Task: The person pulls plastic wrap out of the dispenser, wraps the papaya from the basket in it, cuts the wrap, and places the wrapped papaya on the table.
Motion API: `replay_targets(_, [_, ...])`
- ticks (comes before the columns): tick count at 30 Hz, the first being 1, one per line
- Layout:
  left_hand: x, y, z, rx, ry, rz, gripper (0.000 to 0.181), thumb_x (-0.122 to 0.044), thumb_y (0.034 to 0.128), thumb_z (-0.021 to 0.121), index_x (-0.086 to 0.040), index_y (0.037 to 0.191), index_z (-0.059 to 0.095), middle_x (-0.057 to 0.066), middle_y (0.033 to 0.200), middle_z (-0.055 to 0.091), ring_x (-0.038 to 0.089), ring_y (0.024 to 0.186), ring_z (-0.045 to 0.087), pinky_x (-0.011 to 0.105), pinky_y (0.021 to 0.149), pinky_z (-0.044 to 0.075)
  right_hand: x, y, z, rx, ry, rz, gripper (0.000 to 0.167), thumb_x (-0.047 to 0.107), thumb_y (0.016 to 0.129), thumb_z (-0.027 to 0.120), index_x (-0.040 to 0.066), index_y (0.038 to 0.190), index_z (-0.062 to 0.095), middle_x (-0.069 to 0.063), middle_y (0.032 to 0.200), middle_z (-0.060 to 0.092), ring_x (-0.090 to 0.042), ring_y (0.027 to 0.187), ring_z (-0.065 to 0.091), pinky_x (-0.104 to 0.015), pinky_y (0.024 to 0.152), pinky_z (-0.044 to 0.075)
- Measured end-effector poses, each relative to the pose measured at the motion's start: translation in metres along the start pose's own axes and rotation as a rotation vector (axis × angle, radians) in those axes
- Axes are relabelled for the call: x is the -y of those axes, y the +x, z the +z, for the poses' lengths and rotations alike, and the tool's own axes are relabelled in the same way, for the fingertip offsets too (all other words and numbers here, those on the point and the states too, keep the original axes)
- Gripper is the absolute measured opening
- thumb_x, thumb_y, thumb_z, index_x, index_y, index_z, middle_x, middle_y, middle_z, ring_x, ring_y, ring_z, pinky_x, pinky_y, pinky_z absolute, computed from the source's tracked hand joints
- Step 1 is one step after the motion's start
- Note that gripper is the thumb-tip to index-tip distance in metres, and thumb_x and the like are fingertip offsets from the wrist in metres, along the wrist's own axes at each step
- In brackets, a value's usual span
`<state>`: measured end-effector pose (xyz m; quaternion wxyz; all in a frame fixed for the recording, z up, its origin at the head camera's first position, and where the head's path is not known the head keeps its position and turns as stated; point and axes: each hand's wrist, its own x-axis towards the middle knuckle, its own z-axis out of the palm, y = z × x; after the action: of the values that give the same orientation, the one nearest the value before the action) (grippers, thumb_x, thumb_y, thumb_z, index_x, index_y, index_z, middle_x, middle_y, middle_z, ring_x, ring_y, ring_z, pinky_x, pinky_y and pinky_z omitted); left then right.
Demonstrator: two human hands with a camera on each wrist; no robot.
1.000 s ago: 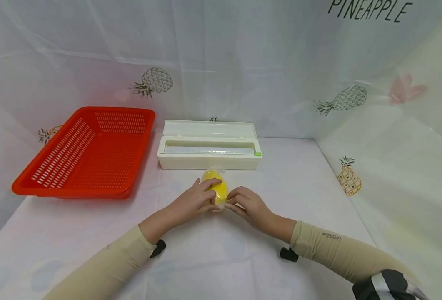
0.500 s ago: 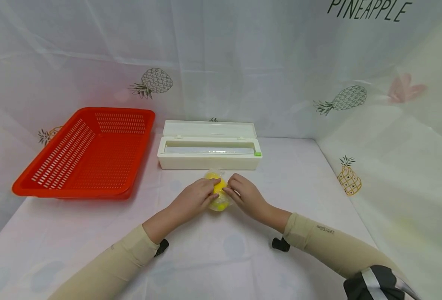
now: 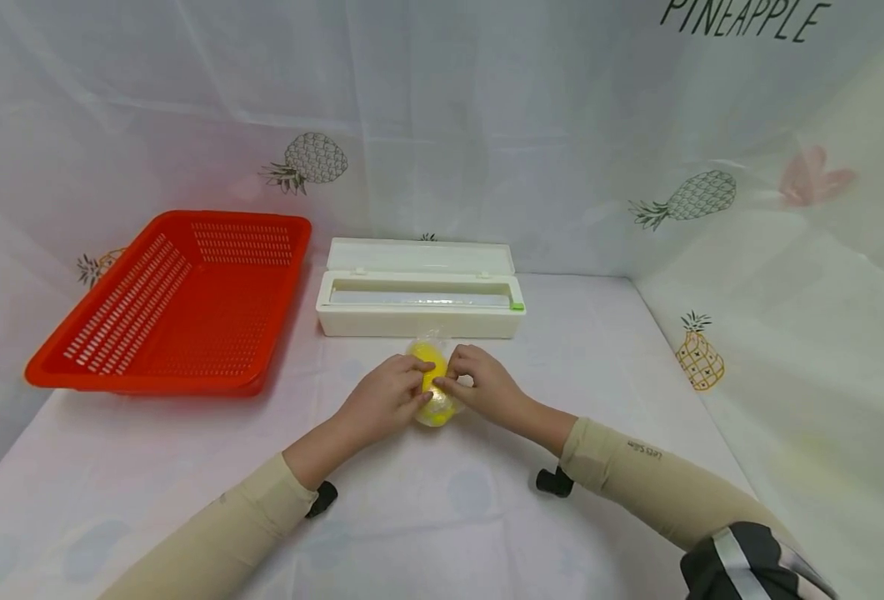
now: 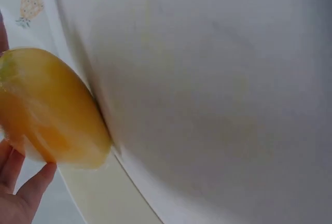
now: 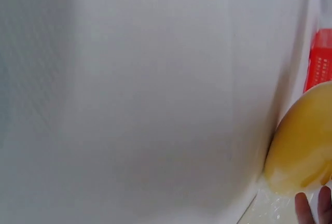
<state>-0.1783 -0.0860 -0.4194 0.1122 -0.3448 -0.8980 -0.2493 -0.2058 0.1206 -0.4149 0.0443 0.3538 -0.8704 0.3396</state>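
Observation:
A yellow mango [image 3: 427,353], bundled in clear plastic wrap [image 3: 430,335], lies on the table in front of the white box. My left hand [image 3: 382,396] grips its left side with thumb and fingers, as the left wrist view also shows for the mango [image 4: 52,105]. At the right side, my right hand [image 3: 490,387] has thumb and index finger together at the wrap over the fruit, seemingly pinching it. In the right wrist view, fingertips [image 5: 303,208] of this hand show below the mango [image 5: 306,136]. The hands hide part of the wrap.
Behind the mango stands a white cling film dispenser [image 3: 421,322] with its lid raised and a film roll inside. To the left is a red plastic basket [image 3: 269,367]. A pineapple-print cloth [image 3: 546,167] hangs at the back and along the right.
My right hand has moved from the near end of the mango up and left to its right side. The left fingers have drawn back from over the fruit to its left side.

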Motion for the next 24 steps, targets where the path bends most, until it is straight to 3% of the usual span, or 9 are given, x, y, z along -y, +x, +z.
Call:
replay_targets(5, [0.002,-0.001,0.001,0.002,-0.078,-0.037,0.021,-0.015,0.0866,0.075,-0.008,0.085,0.056,0.015,0.129,0.052,0.033,0.120,0.049,0.044,0.100,0.043,-0.004,0.002,0.001,0.043,0.088,0.097,0.025,0.019,0.088,0.073,0.014,0.070,0.057,0.006,0.078,0.049,-0.020,0.083,0.049,-0.032,0.071,0.043])
replay_targets(9, [0.005,-0.001,0.001,0.060,-0.140,-0.141,0.036,-0.021,0.0858,0.077,-0.003,0.105,0.052,0.024,0.144,0.036,0.041,0.130,0.035,0.051,0.107,0.034,-0.007,0.003,0.003,0.064,0.157,0.191,0.026,0.021,0.086,0.076,0.010,0.081,0.053,0.000,0.080,0.050,-0.023,0.085,0.051,-0.037,0.075,0.046])
replay_targets(14, [0.011,0.002,0.002,0.147,-0.226,-0.256,0.057,-0.026,0.0873,0.075,0.000,0.129,0.046,0.018,0.143,0.042,0.038,0.134,0.028,0.050,0.111,0.028,-0.017,0.006,0.005,0.127,0.230,0.317,0.031,0.023,0.087,0.075,0.008,0.093,0.048,-0.003,0.080,0.049,-0.020,0.078,0.048,-0.028,0.065,0.042])
replay_targets(16, [0.013,0.003,0.001,0.170,-0.276,-0.266,0.057,-0.025,0.0882,0.074,-0.002,0.131,0.045,0.017,0.143,0.042,0.038,0.136,0.027,0.051,0.112,0.025,-0.023,0.008,0.005,0.172,0.229,0.329,0.030,0.023,0.089,0.074,0.008,0.093,0.048,-0.003,0.080,0.048,-0.018,0.075,0.046,-0.026,0.062,0.040])
replay_targets(19, [0.014,0.002,0.001,0.197,-0.335,-0.255,0.048,-0.024,0.0900,0.072,-0.006,0.127,0.047,0.021,0.150,0.032,0.041,0.138,0.026,0.055,0.113,0.022,-0.033,0.012,0.005,0.247,0.216,0.318,0.030,0.025,0.090,0.072,0.009,0.090,0.047,-0.003,0.079,0.047,-0.018,0.074,0.046,-0.026,0.061,0.038])
replay_targets(24, [0.014,0.002,0.000,0.215,-0.381,-0.241,0.037,-0.023,0.0911,0.070,-0.013,0.121,0.051,0.021,0.152,0.027,0.043,0.139,0.024,0.059,0.110,0.023,-0.046,0.018,0.001,0.341,0.261,0.286,0.031,0.024,0.089,0.073,0.010,0.087,0.046,-0.003,0.079,0.047,-0.019,0.076,0.047,-0.028,0.063,0.038])
